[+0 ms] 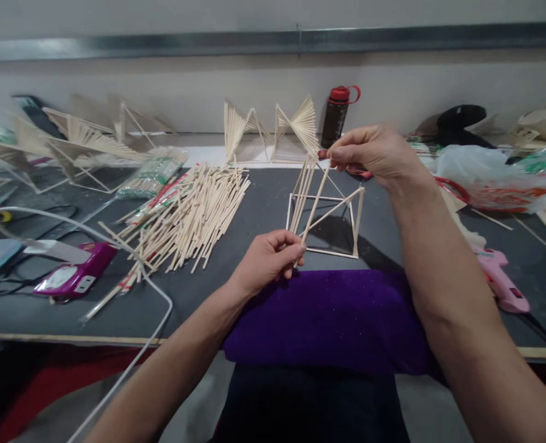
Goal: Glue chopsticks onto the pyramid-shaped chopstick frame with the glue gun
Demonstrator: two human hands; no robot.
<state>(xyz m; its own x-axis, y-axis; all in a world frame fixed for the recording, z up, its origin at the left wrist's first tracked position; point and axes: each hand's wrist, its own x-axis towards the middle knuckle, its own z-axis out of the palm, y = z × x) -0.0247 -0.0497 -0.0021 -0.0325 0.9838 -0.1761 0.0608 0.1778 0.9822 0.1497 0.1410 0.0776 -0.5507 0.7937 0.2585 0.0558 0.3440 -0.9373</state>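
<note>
A thin wooden stick (317, 200) slants between my two hands in front of a small stick frame (330, 253). My left hand (273, 255) pinches its lower end near the frame's front left corner. Up at its top end, the fingertips of my right hand (365, 152) close on it. Several sticks (303, 194) stand slanted side by side on the frame's left. Whether the held stick touches the frame I cannot tell. A purple cloth (332, 317) lies just below the frame at the table edge.
Left of the frame lies a heap of loose sticks (203, 215), with a purple power strip (76, 271) and white cable beyond. Two twisted stick models (295, 126) and a dark bottle (335, 117) stand at the back. A pink glue gun (503, 280) lies right, near plastic bags (498, 178).
</note>
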